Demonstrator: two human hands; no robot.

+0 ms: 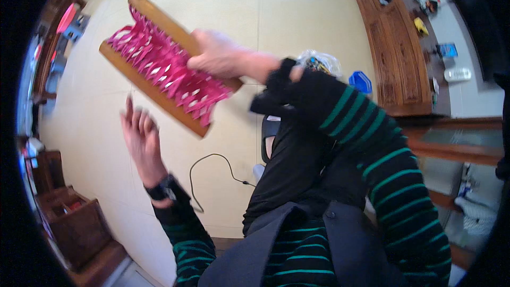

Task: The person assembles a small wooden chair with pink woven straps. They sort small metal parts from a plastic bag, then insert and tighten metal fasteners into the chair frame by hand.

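Up and to the left, over the pale floor, I hold a piece made of two tan bars with bright pink slit material (164,69) stretched between them. My right hand (217,53) is closed round the far bar (159,18), near its right end. The near bar (146,86) runs roughly parallel to it, and the pink strips open into small diamond-shaped gaps. Below and apart from the near bar is my left hand (142,138), raised with its index finger stretched out and the others loosely bent. Nothing shows in it. Some motion blur softens both hands.
A dark cable (229,170) curls on the floor beside my legs. Past my right forearm lie a clear plastic bag (325,62) and a blue tray (360,82). A wooden cabinet (396,48) stands on the right, brown wooden furniture (74,234) at lower left.
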